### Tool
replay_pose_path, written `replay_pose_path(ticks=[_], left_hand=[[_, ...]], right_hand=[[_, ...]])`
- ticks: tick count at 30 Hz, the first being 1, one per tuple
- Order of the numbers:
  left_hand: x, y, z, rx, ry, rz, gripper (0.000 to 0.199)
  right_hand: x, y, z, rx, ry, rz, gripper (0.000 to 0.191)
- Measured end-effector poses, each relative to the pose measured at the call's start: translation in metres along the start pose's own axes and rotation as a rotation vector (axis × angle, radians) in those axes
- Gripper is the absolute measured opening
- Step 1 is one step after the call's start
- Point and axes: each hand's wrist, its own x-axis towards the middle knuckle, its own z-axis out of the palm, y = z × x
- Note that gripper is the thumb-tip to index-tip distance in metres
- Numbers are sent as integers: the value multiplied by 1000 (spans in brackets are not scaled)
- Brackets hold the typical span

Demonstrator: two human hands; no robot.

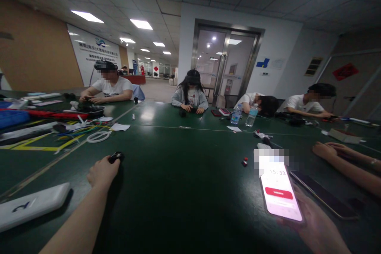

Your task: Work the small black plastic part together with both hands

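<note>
My left hand [103,172] rests on the green table at the left, its fingers closed round a small black object [116,157] whose kind I cannot make out. In my right hand [317,216], at the lower right, is a smartphone [279,194], tilted, with its bright screen facing me. The screen has the digits 15:33 and a red button; its top is blurred out. Beside that hand, a dark second phone [323,194] lies flat on the table. A small red and black piece [244,162] sits left of the lit phone.
A white case marked 2 [35,205] lies at the lower left. Wires and a white cable coil [98,137] are beyond my left hand. Two water bottles [251,115] stand across the green table [178,190]. Another person's hands [330,149] rest at right; several people sit around.
</note>
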Motion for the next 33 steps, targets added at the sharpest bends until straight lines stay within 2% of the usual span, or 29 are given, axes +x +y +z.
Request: replay_pose_path(ticks=[4, 9, 15, 19, 24, 28, 30, 33], left_hand=[[1, -2, 2, -1, 23, 13, 59], [1, -1, 2, -3, 4, 3, 59], [3, -2, 5, -11, 34, 21, 58], [4, -4, 8, -25, 54, 35, 57], [3, -3, 7, -39, 49, 29, 58], [-1, 0, 4, -36, 29, 21, 59], [-2, 0, 2, -35, 17, 18, 60], [-3, 1, 1, -38, 9, 15, 60]], right_hand=[[4, 10, -23, -188, -63, 185, 82], [7, 12, -38, -459, -81, 94, 67], [14, 21, -44, -373, -152, 215, 65], [23, 30, -54, -405, -220, 259, 62], [36, 39, -69, -417, -124, 310, 71], [42, 39, -73, -486, -85, 426, 72], [44, 40, -74, -592, -76, 385, 70], [45, 47, -76, -778, -73, 175, 69]])
